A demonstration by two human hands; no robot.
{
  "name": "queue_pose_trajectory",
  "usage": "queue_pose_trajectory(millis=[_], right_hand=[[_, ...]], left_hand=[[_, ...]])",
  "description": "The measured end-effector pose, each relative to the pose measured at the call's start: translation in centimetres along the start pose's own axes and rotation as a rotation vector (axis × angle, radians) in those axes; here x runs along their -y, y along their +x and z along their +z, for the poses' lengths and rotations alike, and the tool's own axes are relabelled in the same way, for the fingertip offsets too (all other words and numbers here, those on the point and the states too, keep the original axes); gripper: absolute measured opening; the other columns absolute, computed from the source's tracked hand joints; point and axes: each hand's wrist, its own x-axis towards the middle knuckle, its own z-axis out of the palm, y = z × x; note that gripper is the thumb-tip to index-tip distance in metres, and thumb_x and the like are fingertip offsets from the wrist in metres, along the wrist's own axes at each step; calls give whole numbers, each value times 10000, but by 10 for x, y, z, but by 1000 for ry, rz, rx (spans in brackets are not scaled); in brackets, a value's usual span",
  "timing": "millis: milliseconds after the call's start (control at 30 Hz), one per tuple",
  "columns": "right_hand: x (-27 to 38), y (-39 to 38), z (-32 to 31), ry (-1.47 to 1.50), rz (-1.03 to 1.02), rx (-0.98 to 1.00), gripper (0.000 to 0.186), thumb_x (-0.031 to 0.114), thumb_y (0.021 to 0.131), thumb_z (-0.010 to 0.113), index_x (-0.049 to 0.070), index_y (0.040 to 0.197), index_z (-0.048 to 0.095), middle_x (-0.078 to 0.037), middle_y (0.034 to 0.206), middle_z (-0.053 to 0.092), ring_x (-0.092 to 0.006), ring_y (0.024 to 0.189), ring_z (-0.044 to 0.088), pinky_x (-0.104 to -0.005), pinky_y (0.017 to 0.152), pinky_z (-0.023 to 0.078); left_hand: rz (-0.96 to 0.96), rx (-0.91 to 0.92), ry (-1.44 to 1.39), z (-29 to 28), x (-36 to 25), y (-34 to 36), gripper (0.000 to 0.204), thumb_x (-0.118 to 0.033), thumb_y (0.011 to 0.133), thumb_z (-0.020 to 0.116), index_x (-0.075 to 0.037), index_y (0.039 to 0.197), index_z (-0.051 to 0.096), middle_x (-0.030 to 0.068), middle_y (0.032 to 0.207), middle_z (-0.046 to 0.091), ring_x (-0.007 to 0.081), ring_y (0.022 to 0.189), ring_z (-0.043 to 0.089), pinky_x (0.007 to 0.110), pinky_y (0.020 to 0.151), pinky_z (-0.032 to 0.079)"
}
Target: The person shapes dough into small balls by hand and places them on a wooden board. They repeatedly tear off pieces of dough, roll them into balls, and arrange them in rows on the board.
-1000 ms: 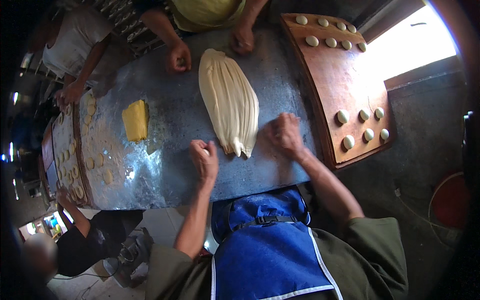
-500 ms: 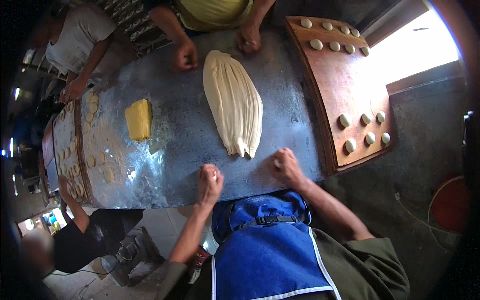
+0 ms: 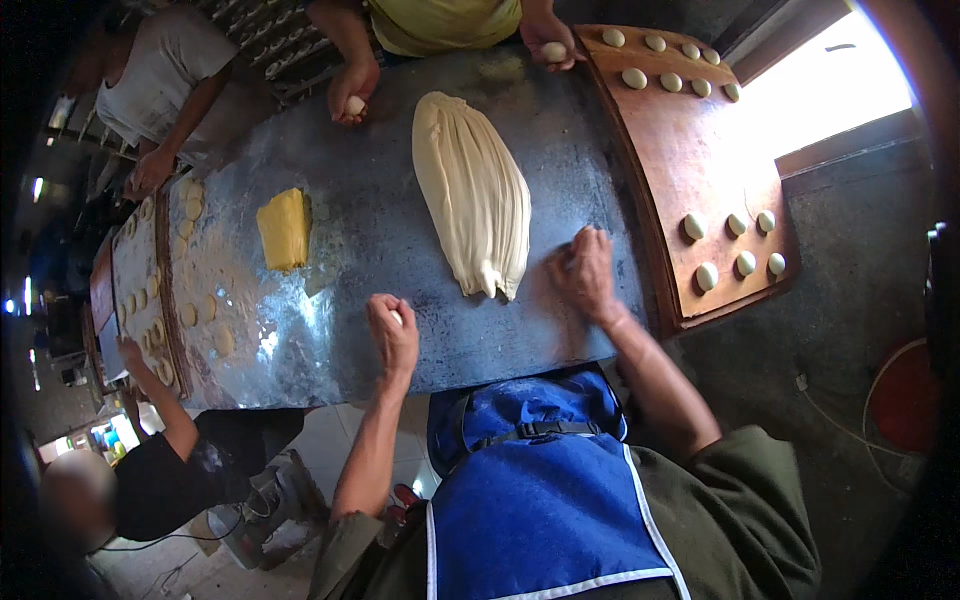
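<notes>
My left hand (image 3: 392,330) is closed round a small pale piece of dough (image 3: 397,318), partly hidden by the fingers, near the front of the metal table (image 3: 350,240). My right hand (image 3: 582,270), slightly blurred, is curled on the table right of a long, pleated mass of cream dough (image 3: 470,190); what is under its fingers is hidden. A yellow slab (image 3: 283,228) lies to the left. Across the table a co-worker's two hands (image 3: 354,85) (image 3: 540,35) each hold a small dough ball (image 3: 355,105) (image 3: 553,52).
At right a wooden board (image 3: 680,160) carries several pale dough balls, beside a bright opening (image 3: 830,90). At left lie several dough discs (image 3: 189,314) and boards with rings. Two more people (image 3: 160,70) (image 3: 230,460) work at left. A red round object (image 3: 900,395) stands low at right.
My hands moved down toward me by half a second ago and are now higher again, the right one more so. The co-worker's hands have moved outward, showing dough balls. The dough mass stays in place.
</notes>
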Motion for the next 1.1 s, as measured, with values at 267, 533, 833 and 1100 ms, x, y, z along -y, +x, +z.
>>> queue_pose_trajectory(millis=[267,533,833,1100], right_hand=[[-13,-52,-25,28,153,92,257,64,825,707,2,1035,573,-173,951,563,-398,867,559,-490,798,471],[78,-8,-61,1284,450,690,364,310,977,723,-1,1167,729,-87,1011,718,-148,926,668,-319,820,550],[75,2,-91,1277,101,994,186,95,814,767,-11,964,738,-103,846,714,-166,846,668,-344,779,533],[-19,-35,-57,274,9,549,440,160,852,789,45,1220,577,-124,995,623,-283,955,613,-404,830,505]], left_hand=[[10,335,-129,-52,-19,18,389,-83,865,789,-56,1131,506,128,1039,632,274,980,635,391,842,514],[-535,465,-1350,-37,-104,1,383,-85,939,743,-46,1258,535,93,1077,685,132,960,653,271,848,548],[-152,637,-908,-49,-99,17,136,-105,938,729,-13,1035,699,64,970,710,157,915,688,293,780,566],[230,89,203,-15,-13,34,224,-156,860,753,-44,970,592,111,914,584,330,892,577,447,810,448]])
